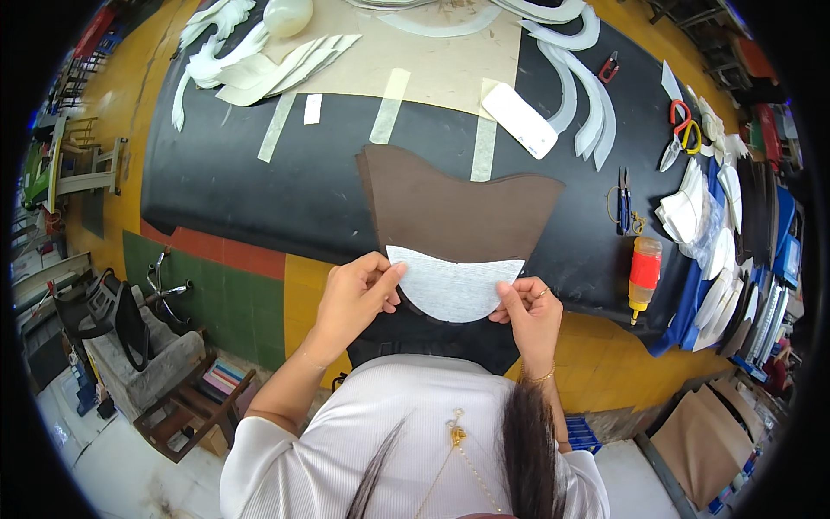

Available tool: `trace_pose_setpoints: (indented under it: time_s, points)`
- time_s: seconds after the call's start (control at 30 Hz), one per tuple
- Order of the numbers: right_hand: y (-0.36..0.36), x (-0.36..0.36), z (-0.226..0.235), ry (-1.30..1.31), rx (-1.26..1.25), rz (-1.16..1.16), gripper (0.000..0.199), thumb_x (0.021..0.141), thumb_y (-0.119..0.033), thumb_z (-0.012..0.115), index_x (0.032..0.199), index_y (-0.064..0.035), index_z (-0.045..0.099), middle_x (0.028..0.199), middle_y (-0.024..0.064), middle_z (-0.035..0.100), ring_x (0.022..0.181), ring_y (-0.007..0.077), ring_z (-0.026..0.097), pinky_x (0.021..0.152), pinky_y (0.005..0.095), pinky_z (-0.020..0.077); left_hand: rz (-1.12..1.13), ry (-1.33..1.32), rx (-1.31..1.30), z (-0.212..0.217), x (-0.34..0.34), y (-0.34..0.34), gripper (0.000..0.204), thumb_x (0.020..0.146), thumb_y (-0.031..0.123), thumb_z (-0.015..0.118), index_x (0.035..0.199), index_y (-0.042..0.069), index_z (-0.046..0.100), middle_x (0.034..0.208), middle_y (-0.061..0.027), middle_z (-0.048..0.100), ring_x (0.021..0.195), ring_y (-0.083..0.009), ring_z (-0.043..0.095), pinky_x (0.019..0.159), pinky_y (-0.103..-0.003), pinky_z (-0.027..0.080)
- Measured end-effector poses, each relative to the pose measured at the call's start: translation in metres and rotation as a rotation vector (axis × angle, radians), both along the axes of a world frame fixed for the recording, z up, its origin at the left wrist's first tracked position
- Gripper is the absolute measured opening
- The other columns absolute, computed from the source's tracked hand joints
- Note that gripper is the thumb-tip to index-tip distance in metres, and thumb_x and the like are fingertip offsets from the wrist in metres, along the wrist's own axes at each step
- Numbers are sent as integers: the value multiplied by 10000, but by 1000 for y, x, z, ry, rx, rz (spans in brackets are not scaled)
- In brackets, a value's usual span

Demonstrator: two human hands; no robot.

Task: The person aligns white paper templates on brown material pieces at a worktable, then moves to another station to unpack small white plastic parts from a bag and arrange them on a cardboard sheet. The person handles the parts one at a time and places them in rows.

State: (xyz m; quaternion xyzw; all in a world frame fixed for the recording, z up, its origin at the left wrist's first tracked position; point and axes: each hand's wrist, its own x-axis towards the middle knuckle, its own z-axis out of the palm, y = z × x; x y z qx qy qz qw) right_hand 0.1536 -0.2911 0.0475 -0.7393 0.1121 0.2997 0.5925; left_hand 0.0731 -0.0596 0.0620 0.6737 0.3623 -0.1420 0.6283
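A pale grey-white half-moon piece (pixel 454 290) lies along the near edge of a stack of brown leather-like panels (pixel 458 203), its straighter edge facing away from me. My left hand (pixel 361 292) pinches its left side between thumb and fingers. At the opposite side, my right hand (pixel 529 316) grips the rim with the thumb on top and the fingers below. A dark strip shows under the curved lower edge. The brown panels rest on the black table cover (pixel 259 190), their far edge wavy.
White cut pieces (pixel 277 73) and curved strips (pixel 596 108) lie at the back, near a white phone-like slab (pixel 520 121). On the right are red-and-yellow scissors (pixel 679 134), thread snips (pixel 623 203), a red-filled squeeze bottle (pixel 644 272) and stacked white pieces (pixel 687 203). A chair (pixel 112 316) stands left.
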Motion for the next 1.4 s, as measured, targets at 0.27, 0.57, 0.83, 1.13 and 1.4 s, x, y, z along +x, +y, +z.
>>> trace_pose_setpoints:
  time_s: [0.27, 0.57, 0.83, 1.13, 1.4]
  points:
    - [2, 2, -4, -7, -62, 38, 228, 891, -161, 708, 792, 11, 597, 649, 35, 631, 561, 57, 597, 520, 207, 518, 21, 25, -38, -7, 5, 7, 300, 928, 245, 658, 788, -17, 619, 603, -45, 618, 520, -68, 588, 507, -204, 493]
    - [7, 8, -10, -30, -80, 42, 249, 889, -174, 707, 763, 2, 584, 617, 25, 604, 528, 44, 553, 481, 208, 489, 43, 38, -34, -13, 15, 7, 280, 930, 216, 657, 754, 7, 596, 580, -55, 625, 471, -75, 581, 445, -186, 448]
    - [8, 14, -7, -18, -137, 84, 278, 872, -182, 721, 720, -10, 564, 592, 19, 599, 504, 44, 547, 449, 209, 453, 36, 13, -38, -17, 15, 7, 294, 932, 209, 653, 736, 5, 573, 564, -60, 616, 449, -76, 567, 425, -193, 446]
    - [9, -1, -5, -455, -435, 165, 272, 828, -166, 756, 856, -44, 514, 666, 40, 560, 571, 103, 487, 536, 271, 414, -54, 102, 110, -12, 14, 15, 395, 903, 285, 692, 646, 24, 543, 505, -53, 574, 407, -77, 538, 387, -200, 410]
    - [41, -1, -16, -1077, -317, 1112, 790, 825, -571, 560, 1486, -193, 351, 1573, 6, 273, 1462, 252, 206, 1170, 562, 80, -59, 113, 155, -17, 13, 13, 474, 874, 359, 714, 599, 16, 536, 478, -59, 552, 400, -95, 527, 385, -227, 395]
